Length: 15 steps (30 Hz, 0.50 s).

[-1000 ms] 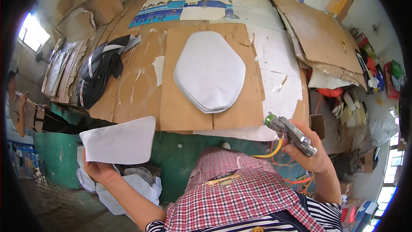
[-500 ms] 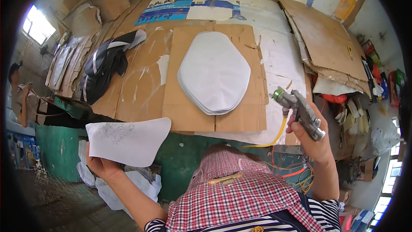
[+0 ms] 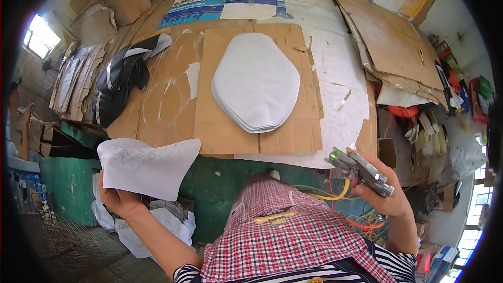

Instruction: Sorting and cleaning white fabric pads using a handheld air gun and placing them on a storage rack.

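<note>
My left hand (image 3: 119,199) grips the lower left edge of a white sheet piece (image 3: 152,170), which hangs in front of the table. Grey speckled marks cover its upper left part, and its top edge curves over. My right hand (image 3: 385,188) is wrapped around a metal spray gun (image 3: 361,170) with a green ring near its nozzle. A yellow hose (image 3: 335,195) runs from the gun. Between the hands, farther back, a stack of white six-sided sheets (image 3: 257,81) lies on a cardboard piece (image 3: 225,139). Neither hand touches the stack.
Cardboard covers the table (image 3: 167,94). Black fabric pieces (image 3: 121,81) lie at its left. Large cardboard sheets (image 3: 387,42) are piled at the right. Below the left hand are more white pieces (image 3: 157,233); coiled hoses (image 3: 367,225) lie below the right. Another person's arm (image 3: 24,133) shows at far left.
My right hand and the spray gun have come lower, nearer to me. The white sheet in my left hand has bent, its upper edge now curling. The whole view has shifted slightly.
</note>
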Each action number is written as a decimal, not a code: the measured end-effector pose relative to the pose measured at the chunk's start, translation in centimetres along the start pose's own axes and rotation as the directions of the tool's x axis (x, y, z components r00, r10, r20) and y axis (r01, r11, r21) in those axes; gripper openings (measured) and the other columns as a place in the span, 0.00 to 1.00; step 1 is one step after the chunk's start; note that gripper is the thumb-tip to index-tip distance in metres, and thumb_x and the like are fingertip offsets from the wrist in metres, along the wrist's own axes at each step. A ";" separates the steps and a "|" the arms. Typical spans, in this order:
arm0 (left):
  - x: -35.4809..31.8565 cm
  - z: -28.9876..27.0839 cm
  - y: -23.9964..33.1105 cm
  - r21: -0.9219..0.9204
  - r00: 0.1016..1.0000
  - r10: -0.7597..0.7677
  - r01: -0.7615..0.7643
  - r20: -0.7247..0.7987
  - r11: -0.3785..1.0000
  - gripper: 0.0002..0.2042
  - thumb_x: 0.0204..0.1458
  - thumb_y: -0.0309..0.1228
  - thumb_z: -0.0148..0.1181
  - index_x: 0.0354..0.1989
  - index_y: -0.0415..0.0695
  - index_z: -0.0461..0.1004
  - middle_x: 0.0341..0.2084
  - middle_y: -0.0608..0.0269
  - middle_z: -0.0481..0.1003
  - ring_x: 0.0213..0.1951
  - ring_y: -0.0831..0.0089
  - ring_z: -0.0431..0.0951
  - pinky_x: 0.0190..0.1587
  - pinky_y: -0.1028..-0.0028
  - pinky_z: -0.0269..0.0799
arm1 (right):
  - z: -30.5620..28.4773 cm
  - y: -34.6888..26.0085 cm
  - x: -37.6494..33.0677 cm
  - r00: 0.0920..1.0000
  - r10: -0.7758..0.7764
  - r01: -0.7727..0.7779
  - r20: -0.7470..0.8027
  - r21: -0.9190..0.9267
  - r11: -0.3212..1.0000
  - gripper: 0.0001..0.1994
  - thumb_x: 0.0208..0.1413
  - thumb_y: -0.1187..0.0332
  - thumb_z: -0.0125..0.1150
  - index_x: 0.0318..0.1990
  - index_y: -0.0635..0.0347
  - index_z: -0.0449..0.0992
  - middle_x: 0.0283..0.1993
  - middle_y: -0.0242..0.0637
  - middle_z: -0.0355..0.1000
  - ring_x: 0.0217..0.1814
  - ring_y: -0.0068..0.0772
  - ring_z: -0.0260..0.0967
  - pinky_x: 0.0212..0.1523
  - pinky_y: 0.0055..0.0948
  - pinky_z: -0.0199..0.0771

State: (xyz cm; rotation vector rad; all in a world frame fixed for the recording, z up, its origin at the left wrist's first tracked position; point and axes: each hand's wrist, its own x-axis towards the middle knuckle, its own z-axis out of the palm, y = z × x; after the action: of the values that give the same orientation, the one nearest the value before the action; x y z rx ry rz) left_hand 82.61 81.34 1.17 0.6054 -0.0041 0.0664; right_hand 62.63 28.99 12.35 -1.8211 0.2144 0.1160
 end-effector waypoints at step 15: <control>-0.3 -0.4 -0.6 -0.165 0.998 -0.065 0.064 -0.005 0.984 0.20 0.56 0.30 0.49 0.53 0.29 0.65 0.52 0.46 0.69 0.55 0.55 0.68 0.60 0.58 0.59 | 0.3 0.1 -1.4 0.992 0.034 -0.025 -0.119 0.075 0.997 0.26 0.52 0.75 0.60 0.59 0.68 0.62 0.41 0.31 0.69 0.40 0.18 0.64 0.43 0.19 0.67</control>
State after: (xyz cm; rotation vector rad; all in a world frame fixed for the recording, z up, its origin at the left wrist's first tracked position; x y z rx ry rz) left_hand 82.30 81.09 0.48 0.4397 0.0203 0.0063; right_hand 61.20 29.40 12.40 -1.7537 0.3267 0.0193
